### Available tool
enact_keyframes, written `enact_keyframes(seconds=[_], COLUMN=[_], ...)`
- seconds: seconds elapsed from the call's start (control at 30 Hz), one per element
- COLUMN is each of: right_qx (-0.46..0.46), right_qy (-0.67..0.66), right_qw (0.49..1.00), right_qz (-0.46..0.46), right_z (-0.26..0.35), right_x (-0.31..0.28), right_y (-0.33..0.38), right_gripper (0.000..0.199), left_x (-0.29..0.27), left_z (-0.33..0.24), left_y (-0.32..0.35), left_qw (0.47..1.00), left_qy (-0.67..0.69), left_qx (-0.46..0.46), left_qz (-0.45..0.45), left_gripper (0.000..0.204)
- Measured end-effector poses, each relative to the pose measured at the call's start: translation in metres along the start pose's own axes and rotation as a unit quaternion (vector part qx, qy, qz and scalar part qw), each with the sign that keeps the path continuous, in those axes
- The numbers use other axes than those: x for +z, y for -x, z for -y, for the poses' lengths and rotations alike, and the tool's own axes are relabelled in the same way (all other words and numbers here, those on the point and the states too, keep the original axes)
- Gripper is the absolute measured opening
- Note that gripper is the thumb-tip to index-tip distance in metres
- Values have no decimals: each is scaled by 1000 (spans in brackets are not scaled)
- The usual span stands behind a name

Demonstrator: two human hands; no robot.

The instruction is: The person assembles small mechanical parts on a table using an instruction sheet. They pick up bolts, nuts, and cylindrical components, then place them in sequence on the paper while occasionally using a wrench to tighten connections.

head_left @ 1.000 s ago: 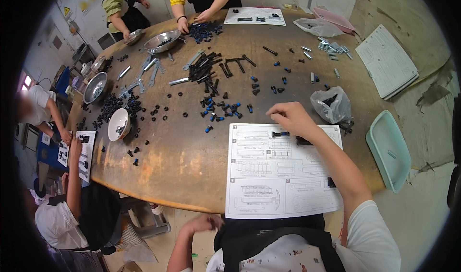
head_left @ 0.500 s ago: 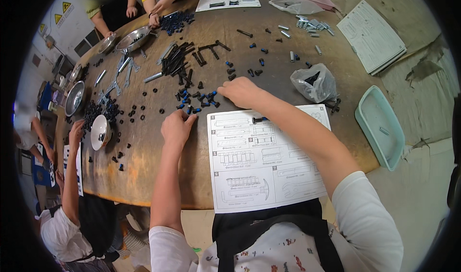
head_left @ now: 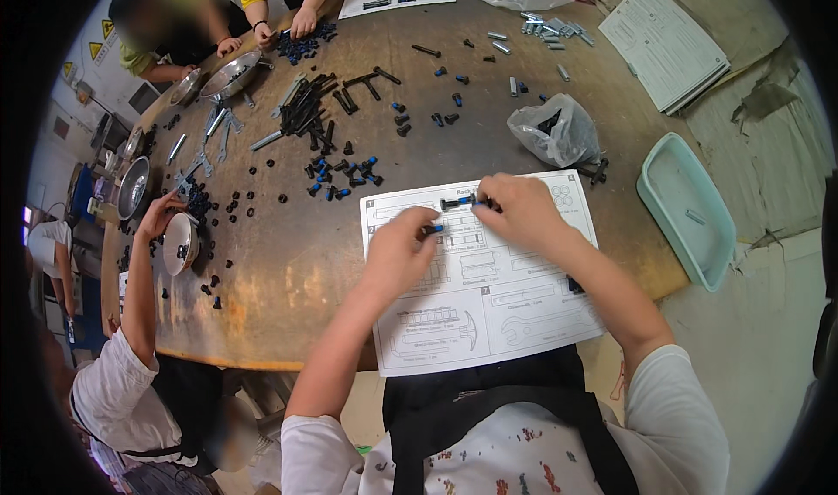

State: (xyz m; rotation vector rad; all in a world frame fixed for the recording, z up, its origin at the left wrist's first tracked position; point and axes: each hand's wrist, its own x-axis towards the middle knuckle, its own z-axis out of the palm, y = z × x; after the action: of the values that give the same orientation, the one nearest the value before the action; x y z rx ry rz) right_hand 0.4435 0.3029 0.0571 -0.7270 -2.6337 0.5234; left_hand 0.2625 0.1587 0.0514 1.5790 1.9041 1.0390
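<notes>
While both hands pinch small bolts, the instruction sheet (head_left: 489,307) lies beneath.

What I can't make out

My left hand (head_left: 403,252) covers part of the instruction sheet (head_left: 489,303), and its fingers hide most of a small blue-tipped piece (head_left: 434,229). The sheet's drawings are too small to read. The bench (head_left: 288,259) runs off past the top edge.

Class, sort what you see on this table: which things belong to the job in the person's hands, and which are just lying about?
In hand:
left hand holding a small blue-tipped screw
right hand on a black bolt
parts sheet

Lying about:
plastic bag
teal tray
paper stack
metal bowls
</notes>
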Motion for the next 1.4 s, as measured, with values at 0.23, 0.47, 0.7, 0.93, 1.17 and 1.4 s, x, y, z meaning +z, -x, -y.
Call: enact_keyframes(seconds=[0.23,0.47,0.7,0.93,1.17,1.4], right_qx=[-13,-19,6,0,-45,-8], right_qy=[84,53,-9,-16,-43,-253], right_qw=[996,998,1000,999,998,962], right_qz=[36,23,-6,37,-13,97], right_z=[3,5,16,43,39,37], right_x=[24,31,10,85,93,26], right_y=[15,9,-8,-124,-129,-12], right_gripper=[17,12,15,19,18,23], left_x=[36,42,1,-68,-79,-10], left_z=[6,10,42,100,91,8], left_y=[-7,-15,-11,-56,-49,56], left_qw=[984,982,976,938,947,997], left_qy=[-155,-156,-163,-323,-303,-76], left_qx=[87,92,50,-38,-13,0], left_qz=[-28,-60,-135,-118,-102,18], left_gripper=[22,11,18,17,17,24])
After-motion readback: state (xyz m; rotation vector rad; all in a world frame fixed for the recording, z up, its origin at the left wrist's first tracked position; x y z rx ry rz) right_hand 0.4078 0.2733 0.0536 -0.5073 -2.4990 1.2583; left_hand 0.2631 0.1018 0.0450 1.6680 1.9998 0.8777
